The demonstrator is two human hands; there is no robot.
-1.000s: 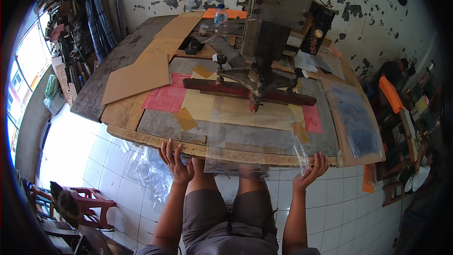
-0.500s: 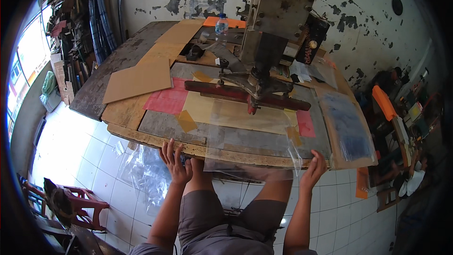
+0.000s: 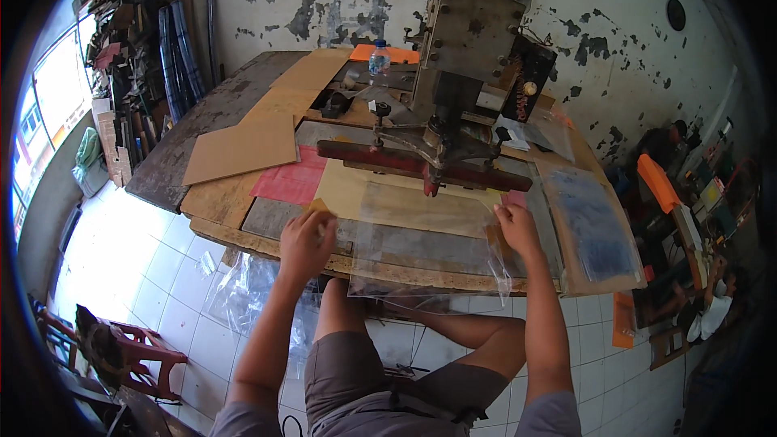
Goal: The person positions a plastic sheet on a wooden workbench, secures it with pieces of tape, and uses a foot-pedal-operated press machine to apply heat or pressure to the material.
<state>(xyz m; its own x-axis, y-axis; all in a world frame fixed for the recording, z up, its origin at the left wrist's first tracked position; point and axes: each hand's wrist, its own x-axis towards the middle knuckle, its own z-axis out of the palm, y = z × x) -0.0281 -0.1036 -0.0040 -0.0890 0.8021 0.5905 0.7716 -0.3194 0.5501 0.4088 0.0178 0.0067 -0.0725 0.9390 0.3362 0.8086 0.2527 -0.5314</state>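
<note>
A clear plastic sheet [image 3: 421, 263] lies over the yellow pad [image 3: 344, 194] and the grey metal plate [image 3: 263, 217], its near part hanging past the table's front edge. My right hand [image 3: 518, 229] has its fingertips pinched together at the sheet's far right corner. To the left of the sheet, my left hand [image 3: 306, 239] is above the plate with loosely bent fingers, beside a piece of brown tape [image 3: 318, 205]; nothing shows in it. Over the pad hangs the press's long red bar [image 3: 486, 177], apart from the sheet.
Brown cardboard [image 3: 243, 150] and a red sheet [image 3: 283, 180] lie on the left. A stack of clear bags [image 3: 595, 214] is at the right, with a bottle [image 3: 379, 63] at the back. Loose plastic [image 3: 259, 303] hangs below the table. Another person [image 3: 712, 307] is far right.
Both hands have left the table's front edge and moved forward over the plate. My right fingers have come together at the sheet's corner. My right leg has shifted outward.
</note>
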